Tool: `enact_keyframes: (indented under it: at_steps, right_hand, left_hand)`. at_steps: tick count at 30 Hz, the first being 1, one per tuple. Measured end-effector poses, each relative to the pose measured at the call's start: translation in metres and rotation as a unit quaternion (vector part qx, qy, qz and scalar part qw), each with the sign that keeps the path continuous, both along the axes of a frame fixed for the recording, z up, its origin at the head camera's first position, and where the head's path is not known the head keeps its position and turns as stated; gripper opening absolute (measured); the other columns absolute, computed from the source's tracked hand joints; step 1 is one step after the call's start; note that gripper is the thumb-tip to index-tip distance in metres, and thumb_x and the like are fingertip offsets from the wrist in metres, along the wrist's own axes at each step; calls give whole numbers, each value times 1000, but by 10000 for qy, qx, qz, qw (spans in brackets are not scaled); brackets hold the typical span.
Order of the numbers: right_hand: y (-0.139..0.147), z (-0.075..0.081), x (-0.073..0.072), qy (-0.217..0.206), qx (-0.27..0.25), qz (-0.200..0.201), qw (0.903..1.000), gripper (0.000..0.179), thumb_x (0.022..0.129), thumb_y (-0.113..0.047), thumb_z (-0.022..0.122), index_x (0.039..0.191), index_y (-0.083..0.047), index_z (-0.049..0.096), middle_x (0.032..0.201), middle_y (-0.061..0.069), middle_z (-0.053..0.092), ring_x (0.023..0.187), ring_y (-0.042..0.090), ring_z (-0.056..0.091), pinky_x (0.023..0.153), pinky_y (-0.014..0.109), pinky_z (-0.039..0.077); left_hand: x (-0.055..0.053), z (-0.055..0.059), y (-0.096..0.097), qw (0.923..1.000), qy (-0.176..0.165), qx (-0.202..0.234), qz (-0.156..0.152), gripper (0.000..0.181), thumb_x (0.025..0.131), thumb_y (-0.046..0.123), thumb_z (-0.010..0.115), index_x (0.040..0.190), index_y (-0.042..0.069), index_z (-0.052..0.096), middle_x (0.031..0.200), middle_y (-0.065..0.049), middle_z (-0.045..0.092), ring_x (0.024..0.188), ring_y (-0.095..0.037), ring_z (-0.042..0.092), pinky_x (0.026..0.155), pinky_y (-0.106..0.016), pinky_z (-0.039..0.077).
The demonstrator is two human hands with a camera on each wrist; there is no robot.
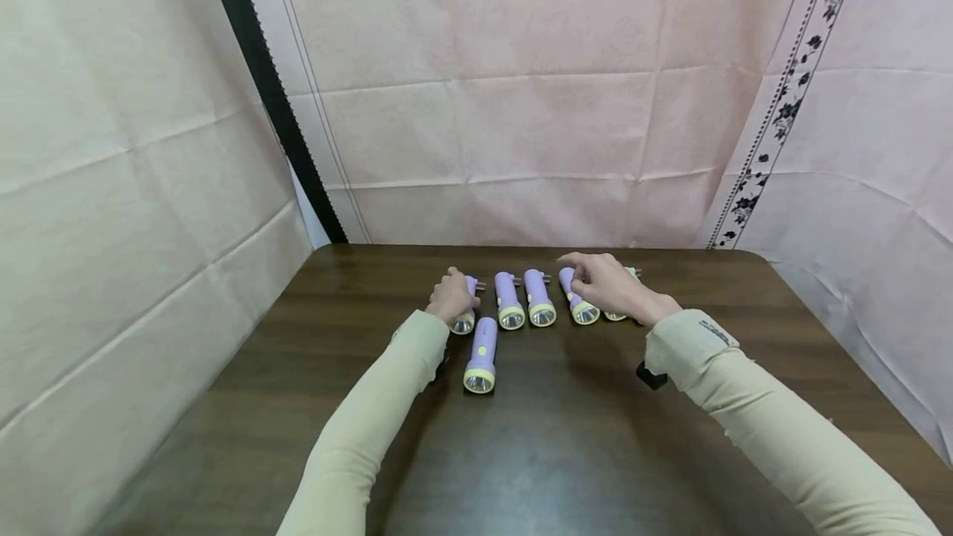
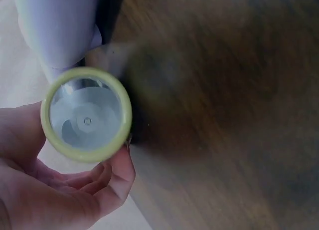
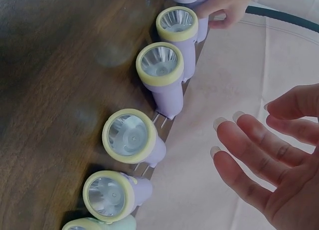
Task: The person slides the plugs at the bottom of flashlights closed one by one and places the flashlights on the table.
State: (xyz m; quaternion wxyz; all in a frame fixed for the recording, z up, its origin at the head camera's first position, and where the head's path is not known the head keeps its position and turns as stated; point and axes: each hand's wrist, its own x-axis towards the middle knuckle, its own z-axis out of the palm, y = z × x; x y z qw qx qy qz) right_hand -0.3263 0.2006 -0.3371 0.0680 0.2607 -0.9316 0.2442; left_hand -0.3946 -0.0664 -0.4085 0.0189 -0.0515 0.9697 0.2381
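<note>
My left hand [image 1: 451, 296] grips a purple flashlight [image 1: 463, 323] at the left end of a row on the table. In the left wrist view, the fingers curl round that flashlight below its pale yellow rim [image 2: 126, 108]. Right of it stand more purple flashlights [image 1: 510, 303], side by side with lens ends toward me and metal prongs at their far ends. One purple flashlight [image 1: 481, 354] lies nearer to me, in front of the row. My right hand [image 1: 612, 284] hovers over the row's right end, its fingers loosely bent and holding nothing. It partly hides a pale green flashlight [image 3: 119, 223].
The dark wooden table [image 1: 521, 453] ends just behind the row. Pale cloth [image 1: 536, 131] hangs beyond its far edge, and more cloth [image 1: 134, 189] runs along the left side. A black strip [image 1: 275, 98] borders the cloth at the left.
</note>
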Motion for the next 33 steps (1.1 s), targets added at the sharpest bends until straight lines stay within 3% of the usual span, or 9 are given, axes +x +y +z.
enact_keyframes:
  at_steps: [6, 12, 18, 23, 33]
  right_hand:
    - [5, -1, -3, -58, -20, -186, 9998, 46, 87, -3, 49, 134, -5, 54, 85, 7, 66, 67, 14, 56, 64, 30, 45]
    - [13, 0, -7, 65, -168, -201, 9996, 50, 88, -5, 51, 138, -4, 49, 87, 12, 70, 65, 13, 59, 63, 29, 46]
    - [19, 2, -8, 391, -264, -217, 9987, 53, 85, -4, 49, 137, -2, 50, 83, 9, 70, 64, 11, 57, 68, 34, 45]
    - [21, 3, -8, 294, -217, -249, 9990, 54, 85, -4, 49, 139, -3, 48, 83, 9, 70, 65, 13, 59, 74, 38, 45]
    - [15, 1, -8, 87, -301, -255, 9992, 54, 86, -5, 52, 140, -7, 47, 87, 11, 70, 68, 14, 58, 66, 30, 46]
  left_hand:
    - [0, 7, -10, 9994, 311, -104, 94, 51, 79, 29, 74, 115, 0, 52, 107, -18, 62, 97, -33, 63, 81, -44, 52]
    - [3, 28, -23, 9969, 767, -13, 196, 39, 79, 30, 73, 104, 3, 59, 98, -15, 66, 88, -32, 65, 75, -43, 52]
    - [7, 44, -32, 9952, 960, 91, 171, 41, 79, 29, 72, 107, 4, 56, 98, -14, 65, 85, -30, 65, 71, -42, 53]
    - [10, 47, -33, 9946, 1016, 199, 77, 46, 79, 29, 72, 113, 5, 54, 103, -14, 63, 90, -31, 64, 74, -43, 53]
    - [16, 47, -23, 9918, 1222, 381, -68, 46, 76, 24, 74, 114, 8, 53, 105, -13, 64, 92, -32, 65, 74, -43, 52]
